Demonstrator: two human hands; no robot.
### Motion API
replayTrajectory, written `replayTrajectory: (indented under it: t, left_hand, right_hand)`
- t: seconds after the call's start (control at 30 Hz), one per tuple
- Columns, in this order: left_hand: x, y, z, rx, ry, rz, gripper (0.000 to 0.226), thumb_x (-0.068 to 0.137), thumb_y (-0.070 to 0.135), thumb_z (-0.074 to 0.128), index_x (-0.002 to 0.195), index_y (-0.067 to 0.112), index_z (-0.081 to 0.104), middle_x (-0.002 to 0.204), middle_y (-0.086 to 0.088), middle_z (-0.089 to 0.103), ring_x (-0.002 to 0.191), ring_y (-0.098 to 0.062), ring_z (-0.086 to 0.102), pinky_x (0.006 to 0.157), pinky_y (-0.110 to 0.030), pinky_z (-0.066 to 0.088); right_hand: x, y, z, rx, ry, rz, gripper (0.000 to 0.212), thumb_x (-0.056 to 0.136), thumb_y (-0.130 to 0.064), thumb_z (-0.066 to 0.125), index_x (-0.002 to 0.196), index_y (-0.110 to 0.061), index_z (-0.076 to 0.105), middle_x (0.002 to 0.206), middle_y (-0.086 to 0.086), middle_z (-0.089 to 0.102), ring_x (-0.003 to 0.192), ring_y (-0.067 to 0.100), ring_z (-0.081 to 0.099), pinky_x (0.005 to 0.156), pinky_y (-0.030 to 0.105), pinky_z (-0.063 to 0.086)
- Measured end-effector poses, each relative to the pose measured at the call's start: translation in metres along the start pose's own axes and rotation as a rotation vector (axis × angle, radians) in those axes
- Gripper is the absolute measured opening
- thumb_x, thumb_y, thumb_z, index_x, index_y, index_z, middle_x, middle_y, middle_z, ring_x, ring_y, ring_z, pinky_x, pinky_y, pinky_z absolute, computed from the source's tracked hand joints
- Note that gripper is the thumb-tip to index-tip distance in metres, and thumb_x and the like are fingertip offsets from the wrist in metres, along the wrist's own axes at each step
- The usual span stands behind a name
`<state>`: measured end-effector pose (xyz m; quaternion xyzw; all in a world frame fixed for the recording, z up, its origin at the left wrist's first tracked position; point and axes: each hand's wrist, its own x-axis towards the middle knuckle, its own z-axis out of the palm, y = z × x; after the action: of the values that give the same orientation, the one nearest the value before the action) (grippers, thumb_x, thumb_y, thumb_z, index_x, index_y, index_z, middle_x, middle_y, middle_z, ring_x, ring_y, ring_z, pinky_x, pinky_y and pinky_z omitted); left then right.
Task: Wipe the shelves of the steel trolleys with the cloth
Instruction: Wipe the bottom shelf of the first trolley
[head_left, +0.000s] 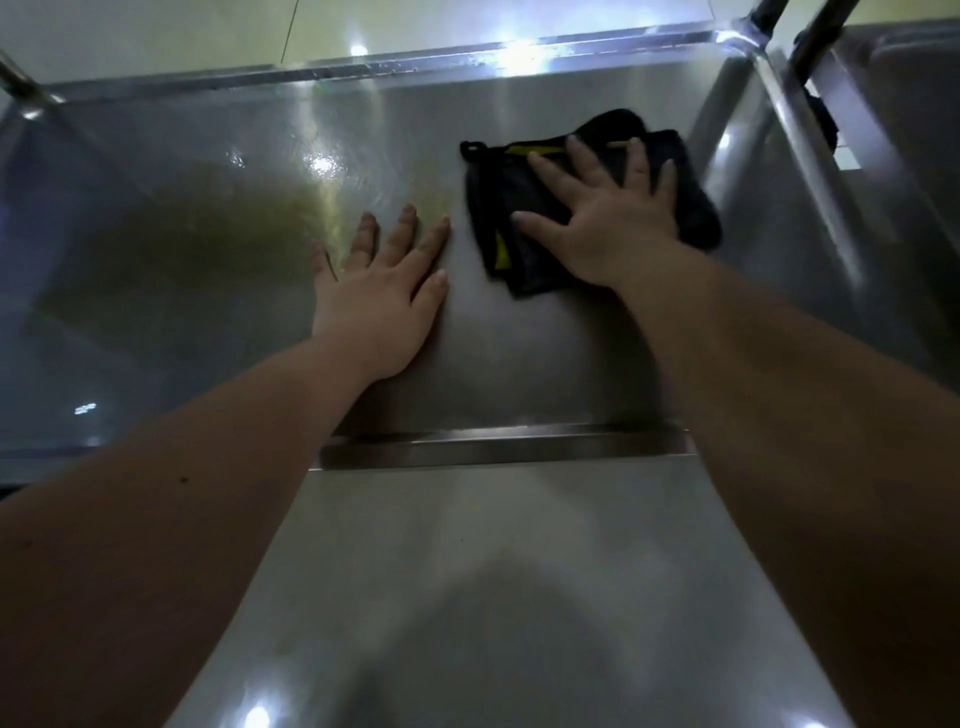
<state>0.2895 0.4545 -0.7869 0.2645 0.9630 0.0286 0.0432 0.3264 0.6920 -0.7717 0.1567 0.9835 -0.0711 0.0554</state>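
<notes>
Cloth (491, 200), dark with a yellow edge, lies folded on the steel shelf (208, 150) of a trolley, toward its right side, near the raised right wall. The right hand (608, 218) is laid flat on top of it, fingers straight and spread, pressing it against the metal rather than gripping it. The left hand (379, 296) rests just beside the cloth on bare steel, palm down, fingers extended, holding nothing; it appears to serve as a brace.

Step in hand, as judged: wiping the right part of this shelf.

A dull yellowish patch (234, 234) shows on the left half; whether it is a smear or a reflection cannot be told. The far rim (363, 70) carries bright glare.

The next move calls for sliding the cloth leftward under even pressure, with the left hand lifted clear, and for carrying the strokes into the corners along the rim.

A second trolley (893, 156) stands alongside at right.
</notes>
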Motion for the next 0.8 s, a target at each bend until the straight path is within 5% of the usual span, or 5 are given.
replayTrajectory:
  t: [0.17, 0.27, 0.5, 0.8]
  left_hand:
    - [0.000, 0.000, 0.002, 0.018, 0.005, 0.008, 0.055, 0.100, 0.053, 0.015, 0.153, 0.049, 0.002, 0.165, 0.012, -0.004, 0.151, -0.024, -0.005, 0.112, -0.066, -0.006]
    - [0.001, 0.003, 0.002, 0.031, -0.008, 0.010, 0.055, 0.099, 0.053, 0.013, 0.153, 0.048, -0.001, 0.165, 0.011, -0.005, 0.151, -0.024, -0.007, 0.112, -0.066, -0.006]
    - [-0.004, 0.000, 0.002, 0.034, 0.010, -0.032, 0.065, 0.099, 0.053, 0.015, 0.156, 0.032, -0.008, 0.165, 0.005, -0.012, 0.151, -0.025, -0.007, 0.112, -0.065, -0.006]
    - [-0.004, 0.007, 0.005, 0.050, -0.031, -0.054, 0.061, 0.099, 0.057, 0.014, 0.155, 0.041, -0.006, 0.164, 0.011, -0.012, 0.150, -0.033, -0.008, 0.110, -0.068, -0.008]
  right_hand:
    - [-0.011, 0.097, -0.015, -0.039, -0.003, 0.233, 0.080, 0.078, -0.088, 0.017, 0.150, -0.053, 0.007, 0.164, -0.014, 0.001, 0.149, 0.036, -0.005, 0.117, 0.058, -0.007]
    - [-0.007, 0.081, -0.011, 0.003, 0.011, 0.333, 0.077, 0.083, -0.084, 0.019, 0.151, -0.050, 0.007, 0.164, -0.012, -0.001, 0.148, 0.040, -0.008, 0.116, 0.062, -0.007]
    - [-0.004, -0.057, 0.012, -0.008, -0.006, -0.090, 0.069, 0.087, -0.079, 0.018, 0.150, -0.054, 0.004, 0.163, -0.016, -0.004, 0.148, 0.036, -0.014, 0.114, 0.061, -0.012]
    - [-0.030, 0.099, -0.005, -0.037, 0.009, 0.276, 0.076, 0.081, -0.085, 0.014, 0.150, -0.053, 0.006, 0.164, -0.015, 0.000, 0.149, 0.037, -0.005, 0.117, 0.060, -0.005]
